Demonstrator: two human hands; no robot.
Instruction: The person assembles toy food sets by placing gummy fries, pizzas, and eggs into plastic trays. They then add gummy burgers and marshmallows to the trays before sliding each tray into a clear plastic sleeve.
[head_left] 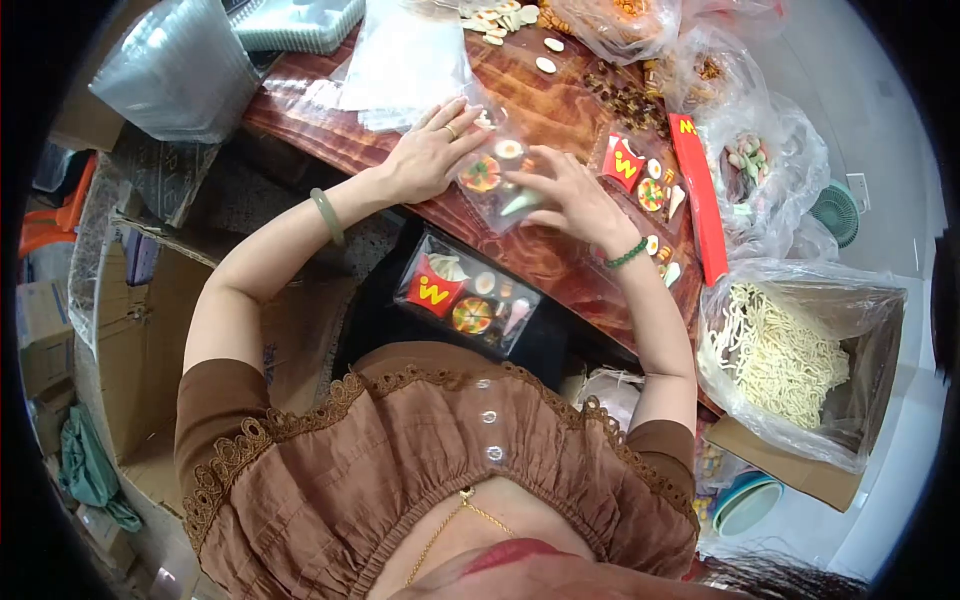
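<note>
resting my left hand (425, 155) with fingers outstretched beside the clear packet (488, 210) of miniature food pieces (482, 174), i have my right hand's (572, 198) fingers spread over its right side, a filled clear box (480, 262) nearer me, cream strands (780, 355) inside a plastic-lined carton (865, 380) rightward.

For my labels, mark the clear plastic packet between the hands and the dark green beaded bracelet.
Clear plastic packet (488, 211): head view, bare film near its lower edge.
Dark green beaded bracelet (628, 255): head view, middle of the beads.
</note>
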